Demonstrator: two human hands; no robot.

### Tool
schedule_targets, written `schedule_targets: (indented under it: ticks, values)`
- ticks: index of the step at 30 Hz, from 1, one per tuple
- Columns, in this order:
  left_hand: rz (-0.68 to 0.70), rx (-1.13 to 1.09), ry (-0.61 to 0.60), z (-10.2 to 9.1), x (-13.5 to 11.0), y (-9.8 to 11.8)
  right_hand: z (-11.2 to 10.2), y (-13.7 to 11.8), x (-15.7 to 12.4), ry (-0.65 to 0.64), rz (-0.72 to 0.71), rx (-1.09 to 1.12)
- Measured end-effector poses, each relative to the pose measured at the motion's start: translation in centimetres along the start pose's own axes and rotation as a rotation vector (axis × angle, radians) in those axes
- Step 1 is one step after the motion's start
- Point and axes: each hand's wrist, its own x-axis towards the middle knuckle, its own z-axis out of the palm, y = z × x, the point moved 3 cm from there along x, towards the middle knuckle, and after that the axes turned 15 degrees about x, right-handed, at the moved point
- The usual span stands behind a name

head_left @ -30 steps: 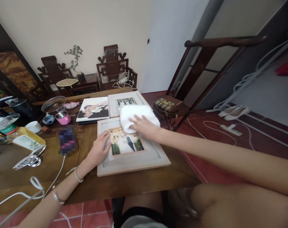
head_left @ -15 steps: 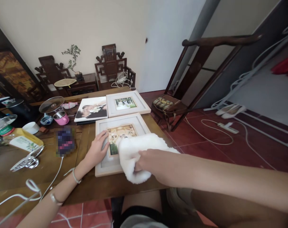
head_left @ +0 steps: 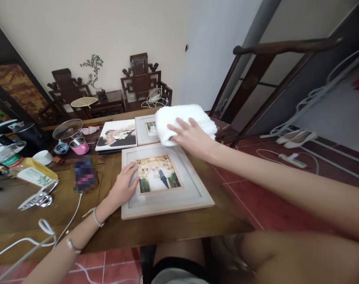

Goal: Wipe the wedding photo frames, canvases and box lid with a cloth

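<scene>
A pale wooden picture frame (head_left: 173, 199) with a wedding photo lies flat near the front edge of the wooden table (head_left: 167, 228). My left hand (head_left: 124, 187) rests open on its left side, fingers flat on the mat. My right hand (head_left: 192, 136) lies with spread fingers on a fluffy white towel (head_left: 182, 118), which sits on a second pale frame (head_left: 144, 130) at the far right of the table. A frameless photo canvas (head_left: 117, 135) lies left of that frame.
Left on the table: a pink mug (head_left: 79, 146), a blue-white bowl (head_left: 61, 148), a small fan (head_left: 67, 129), a yellow packet (head_left: 34, 173), a blurred dark object (head_left: 84, 174) and white cables (head_left: 43, 232). A dark wooden chair (head_left: 256, 79) stands right; a power strip (head_left: 291, 159) lies on the red floor.
My right hand carried the towel from the near frame's lower right up and away onto the far frame. My left hand stayed on the near frame.
</scene>
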Motion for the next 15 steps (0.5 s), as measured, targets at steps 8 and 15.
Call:
schedule_targets:
  ticks: [8, 15]
  values:
    - [-0.006, 0.004, -0.023, 0.9, 0.3, -0.1, 5.7, -4.1, -1.1, -0.258, -0.029, 0.153]
    - [-0.049, 0.008, -0.056, 0.2, 0.1, 0.2, 1.0, -6.4, -4.9, -0.525, -0.094, 0.334]
